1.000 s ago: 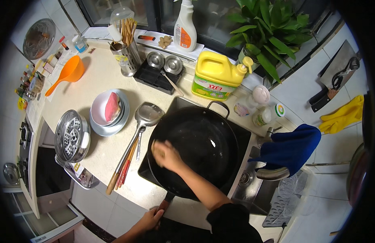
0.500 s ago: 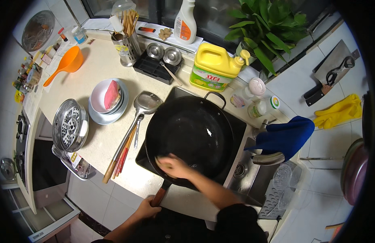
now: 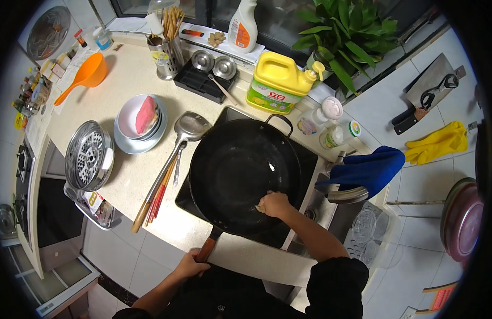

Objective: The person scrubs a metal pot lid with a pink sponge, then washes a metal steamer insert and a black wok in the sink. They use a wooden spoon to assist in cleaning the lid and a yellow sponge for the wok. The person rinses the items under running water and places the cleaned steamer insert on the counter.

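A large black wok (image 3: 238, 165) sits over the dark hob, its wooden handle (image 3: 207, 248) pointing toward me. My left hand (image 3: 189, 265) is closed round the end of that handle. Inside the wok, at the lower right of its wet, shiny surface, my right hand (image 3: 274, 204) presses down with its fingers closed. A small tan edge shows under those fingertips, but what they hold is mostly hidden. To the wok's left lie a metal spatula (image 3: 193, 126), a spoon and red-ended chopsticks (image 3: 159, 205).
Stacked bowls with a pink sponge (image 3: 146, 115) and a steel steamer (image 3: 90, 156) stand left. Behind are a yellow detergent jug (image 3: 278, 85) and a black tray (image 3: 204, 85). At right, a blue cloth (image 3: 371, 167) hangs over the tap by the sink (image 3: 339, 223); a cleaver (image 3: 429, 90) hangs on the wall.
My right hand has moved across the inside of the wok from its lower left to its lower right. My left hand stays on the handle. The view has shifted slightly.
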`<state>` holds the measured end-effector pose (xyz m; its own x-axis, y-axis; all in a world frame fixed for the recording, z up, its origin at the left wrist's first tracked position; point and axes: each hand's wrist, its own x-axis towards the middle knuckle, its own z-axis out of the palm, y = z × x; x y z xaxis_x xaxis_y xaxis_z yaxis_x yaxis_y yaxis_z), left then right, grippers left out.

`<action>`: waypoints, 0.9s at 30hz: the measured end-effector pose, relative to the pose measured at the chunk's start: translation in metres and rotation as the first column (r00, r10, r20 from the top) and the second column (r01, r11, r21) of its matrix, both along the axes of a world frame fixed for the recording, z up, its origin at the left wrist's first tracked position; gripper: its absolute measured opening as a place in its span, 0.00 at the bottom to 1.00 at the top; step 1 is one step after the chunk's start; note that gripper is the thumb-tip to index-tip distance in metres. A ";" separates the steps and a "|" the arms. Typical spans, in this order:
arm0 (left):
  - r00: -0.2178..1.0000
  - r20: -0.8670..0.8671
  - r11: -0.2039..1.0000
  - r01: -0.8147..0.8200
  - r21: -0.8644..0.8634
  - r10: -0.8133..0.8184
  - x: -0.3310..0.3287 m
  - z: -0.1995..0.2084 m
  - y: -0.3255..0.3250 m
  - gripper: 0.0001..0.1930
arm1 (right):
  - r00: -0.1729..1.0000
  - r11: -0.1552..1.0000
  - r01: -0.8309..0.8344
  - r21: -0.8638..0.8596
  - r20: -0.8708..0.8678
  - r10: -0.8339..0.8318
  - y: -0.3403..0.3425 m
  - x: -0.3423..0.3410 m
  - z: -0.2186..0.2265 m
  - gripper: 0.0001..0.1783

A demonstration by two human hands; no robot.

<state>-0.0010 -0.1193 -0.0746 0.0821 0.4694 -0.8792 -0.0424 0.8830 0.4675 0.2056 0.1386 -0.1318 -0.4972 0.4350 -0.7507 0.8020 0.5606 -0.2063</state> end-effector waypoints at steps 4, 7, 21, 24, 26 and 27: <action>0.998 0.031 0.998 -0.058 0.016 0.058 0.001 0.003 0.004 0.12 | 0.702 0.952 0.147 -0.268 -0.650 -0.291 -0.063 -0.042 -0.018 0.24; 0.996 0.057 0.997 -0.074 0.001 0.074 -0.001 -0.008 -0.004 0.12 | 0.975 0.971 0.038 -0.235 -0.203 -0.087 -0.023 -0.030 0.025 0.18; 0.993 0.117 0.999 -0.012 -0.045 0.017 0.000 -0.009 0.000 0.13 | 0.983 0.785 -0.021 0.619 -0.132 0.131 0.070 0.048 -0.004 0.11; 0.993 0.119 0.995 -0.009 -0.096 0.020 0.002 0.003 0.007 0.13 | 0.999 0.809 -0.011 0.588 -0.029 0.035 0.018 0.035 -0.025 0.12; 0.997 0.078 0.987 -0.012 -0.159 0.025 0.005 0.004 0.008 0.13 | 0.976 0.993 0.078 -0.088 -0.195 -0.094 -0.029 0.001 0.003 0.18; 0.997 0.070 0.988 -0.025 -0.155 0.036 0.005 0.003 0.009 0.12 | 0.873 0.962 0.092 -0.256 -0.444 -0.202 -0.044 -0.008 0.019 0.19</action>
